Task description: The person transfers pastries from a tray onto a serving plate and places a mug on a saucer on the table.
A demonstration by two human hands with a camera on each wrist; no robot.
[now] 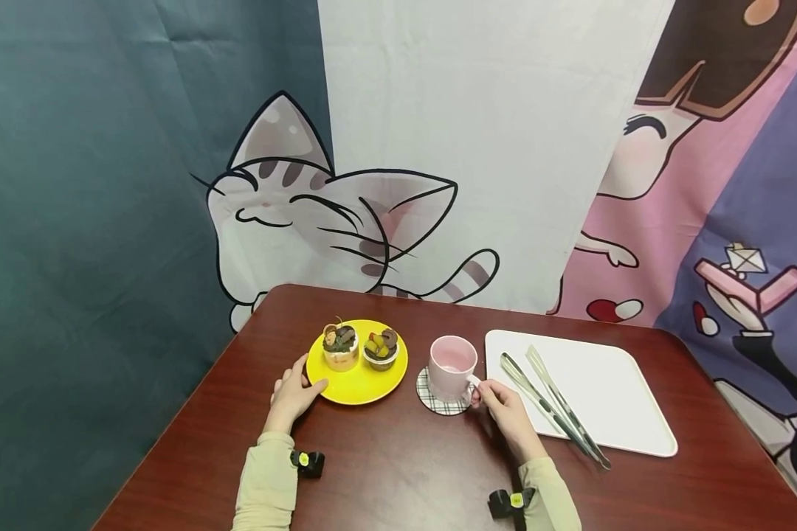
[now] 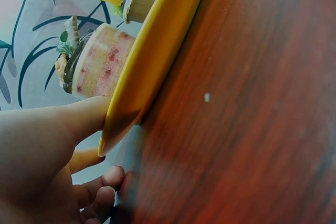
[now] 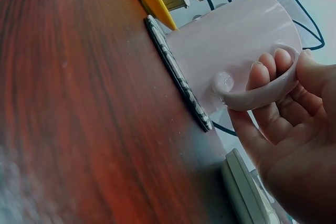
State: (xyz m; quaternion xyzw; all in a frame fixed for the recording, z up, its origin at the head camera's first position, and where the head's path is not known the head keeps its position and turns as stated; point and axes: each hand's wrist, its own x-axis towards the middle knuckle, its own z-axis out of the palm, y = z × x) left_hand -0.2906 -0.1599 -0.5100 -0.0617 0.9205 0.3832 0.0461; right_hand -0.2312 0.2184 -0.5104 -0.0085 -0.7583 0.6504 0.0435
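On the left of the table, a yellow plate (image 1: 361, 391) carries a layered cake cup (image 1: 341, 355) and a fruit-topped cupcake (image 1: 381, 354). My left hand (image 1: 294, 396) pinches the plate's near-left rim; in the left wrist view its thumb (image 2: 89, 116) lies over the edge and a finger is beneath it. A pink mug (image 1: 449, 376) stands upright on a round plaid coaster (image 1: 432, 402) at the middle. My right hand (image 1: 505, 413) grips the mug's handle (image 3: 262, 95), several fingers passing through the loop with the thumb on top.
Right of the mug lies a white tray (image 1: 611, 383), with metal tongs (image 1: 558, 405) resting across it and jutting past its near edge. Behind the brown table (image 1: 398, 472) hangs a curtain (image 1: 505, 147) printed with cartoon figures.
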